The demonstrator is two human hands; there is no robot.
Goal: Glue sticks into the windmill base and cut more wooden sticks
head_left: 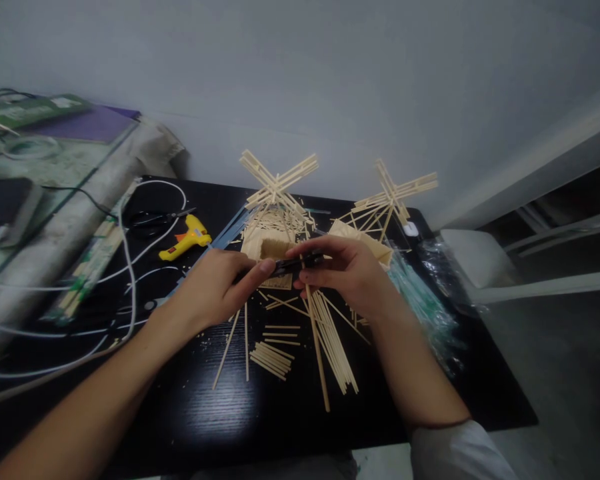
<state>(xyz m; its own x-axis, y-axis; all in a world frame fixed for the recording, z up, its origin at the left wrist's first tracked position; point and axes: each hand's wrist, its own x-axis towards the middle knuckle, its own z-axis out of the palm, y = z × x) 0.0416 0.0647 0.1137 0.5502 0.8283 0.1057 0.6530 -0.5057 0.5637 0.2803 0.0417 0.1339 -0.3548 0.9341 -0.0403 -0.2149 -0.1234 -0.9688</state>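
My left hand (220,285) is closed, thumb and fingers gripping one end of a slim dark hand tool (286,267), whose exact kind I cannot make out. My right hand (341,270) pinches a long wooden stick (318,347) near its upper end, where the tool crosses it. The stick slants down towards the table's front. Behind the hands stands a stick-built windmill model (276,190) with crossed blades. Beneath them lie a bundle of long thin sticks (336,343) and a group of short cut sticks (271,360).
A second windmill model (391,193) is at the back right, beside clear plastic packaging (425,300). On the left are a yellow glue gun (186,239), black-handled scissors (153,219) and looping white cables (130,267). The black table (220,427) meets a wall.
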